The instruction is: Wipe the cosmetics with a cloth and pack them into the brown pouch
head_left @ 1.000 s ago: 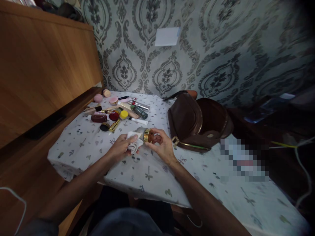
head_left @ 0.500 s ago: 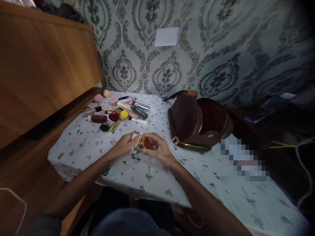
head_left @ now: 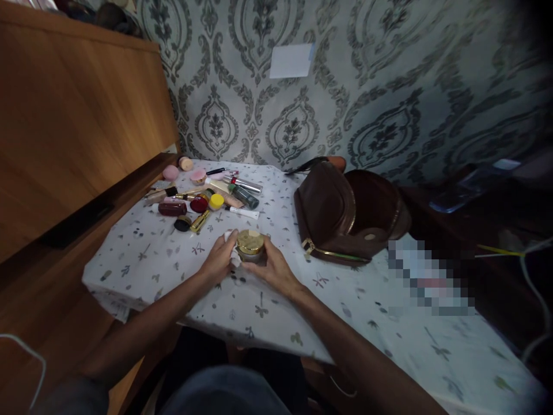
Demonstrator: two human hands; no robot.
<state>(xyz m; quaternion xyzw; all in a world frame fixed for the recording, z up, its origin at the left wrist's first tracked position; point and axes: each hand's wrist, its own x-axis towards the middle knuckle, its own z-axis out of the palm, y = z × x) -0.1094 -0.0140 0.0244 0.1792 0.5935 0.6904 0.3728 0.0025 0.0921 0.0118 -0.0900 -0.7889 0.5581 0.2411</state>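
Between my two hands, over the near middle of the cloth, is a round jar (head_left: 250, 244) with a shiny gold lid facing up. My right hand (head_left: 276, 266) grips its right side, thumb and fingers around it. A white wipe (head_left: 235, 257) is pinched in my left hand (head_left: 219, 259), pressed against the jar's left side. Beyond my hands lies a group of cosmetics: a yellow-lidded jar (head_left: 216, 201), a dark red bottle (head_left: 173, 208), a gold tube (head_left: 200, 221), a black round lid (head_left: 182, 223) and a white tube (head_left: 242, 212).
A brown leather bag (head_left: 332, 213) stands open on the right of the patterned tablecloth (head_left: 259, 311). Pink sponges (head_left: 170, 172) lie at the back left, by a wooden cabinet (head_left: 86, 104). A blurred-out item (head_left: 432, 282) is at the right.
The jar has turned in my hands, so its gold lid now faces up instead of sideways. My left hand has shifted slightly left with the wipe.
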